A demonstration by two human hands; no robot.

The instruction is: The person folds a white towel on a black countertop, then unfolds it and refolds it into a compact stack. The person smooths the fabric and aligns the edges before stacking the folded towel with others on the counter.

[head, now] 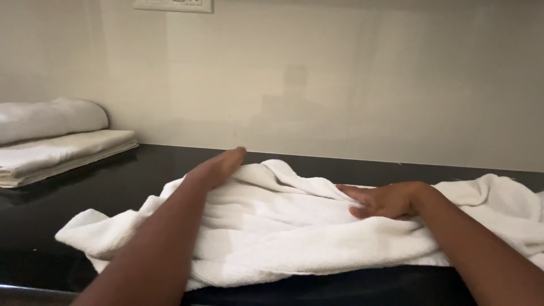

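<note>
Towel [294, 238], white and rumpled, lay across the dark counter [68, 204]. Left hand [218, 167] rested flat and open on its far edge, gripping nothing, as if smoothing; right hand [385, 199] pinched a fold, seemingly anchoring it. 2 folded towels [56, 150] sat far left.

— What stands behind the work surface?
— A plain cream wall [351, 79], smooth and bare, with faint soft shadows on it. At its top edge, left of middle, sits a pale switch plate [173, 5], cut off by the frame.
— And the surface itself?
— A glossy black tabletop [51, 209] that meets the wall in a straight line and gives dim reflections.
— Anything lying off to the side?
— At far left a stack of folded pale linens [54, 147] with a rolled white one on top. The light is dim and warm
</note>
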